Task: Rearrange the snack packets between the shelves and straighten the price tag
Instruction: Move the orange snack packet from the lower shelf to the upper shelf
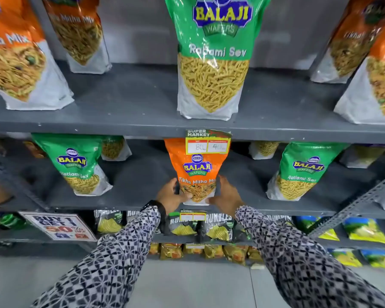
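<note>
Both hands on it now: left hand [172,193] and right hand [226,194] curl their fingers [218,182] around the orange packet [197,172], standing mid-shelf at six o'clock below the price tag [207,142]. Keep it upright, base flat.

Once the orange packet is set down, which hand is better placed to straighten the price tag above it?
Right, probably. The price tag hangs above the orange packet's right half, nearer the right hand than the left hand.

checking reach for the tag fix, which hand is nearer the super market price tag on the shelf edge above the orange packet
Right, by a slim margin. The right hand grips the orange packet below the price tag's right end; the left hand grips it further lower-left.
</note>
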Tool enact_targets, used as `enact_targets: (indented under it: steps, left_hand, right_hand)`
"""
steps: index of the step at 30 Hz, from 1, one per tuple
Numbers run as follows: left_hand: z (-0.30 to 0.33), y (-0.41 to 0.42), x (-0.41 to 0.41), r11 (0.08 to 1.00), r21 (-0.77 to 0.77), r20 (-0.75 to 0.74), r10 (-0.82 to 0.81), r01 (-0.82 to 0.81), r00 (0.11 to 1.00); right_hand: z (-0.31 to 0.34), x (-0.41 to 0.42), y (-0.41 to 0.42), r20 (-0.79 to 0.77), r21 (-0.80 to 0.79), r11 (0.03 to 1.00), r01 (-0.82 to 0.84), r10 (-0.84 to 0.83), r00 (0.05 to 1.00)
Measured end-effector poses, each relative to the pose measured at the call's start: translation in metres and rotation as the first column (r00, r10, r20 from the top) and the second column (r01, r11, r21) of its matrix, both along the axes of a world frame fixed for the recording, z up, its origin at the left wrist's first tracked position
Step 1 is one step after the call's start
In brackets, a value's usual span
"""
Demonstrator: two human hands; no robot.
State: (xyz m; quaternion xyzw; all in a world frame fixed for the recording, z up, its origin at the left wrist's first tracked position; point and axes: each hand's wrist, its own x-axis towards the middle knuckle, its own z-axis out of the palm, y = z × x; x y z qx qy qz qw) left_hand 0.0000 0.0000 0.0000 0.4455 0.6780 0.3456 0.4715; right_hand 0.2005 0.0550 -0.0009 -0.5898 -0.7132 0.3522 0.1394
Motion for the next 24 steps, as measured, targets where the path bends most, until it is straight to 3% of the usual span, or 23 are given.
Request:
enact_targets:
  steps: [3,12,24]
  left_hand:
    - [-0.010,0.015,0.006,1.000,0.018,0.039,-0.023,0.022,0.999]
    - [-0.045,0.019,0.005,0.998,0.054,-0.063,0.040,-0.037,0.997]
    - [0.007,-0.129,0.008,0.995,0.089,-0.092,0.063,-0.055,0.994]
  right_hand:
    - [-0.011,-0.007,0.010,-0.100,-0.041,0.999,0.016,-0.021,0.995]
    - [-0.055,-0.011,0.018,-0.231,-0.054,0.980,0.191,-0.198,0.952]
    - [-0.007,0.012,-0.117,-0.348,-0.001,0.997,0.072,-0.068,0.935]
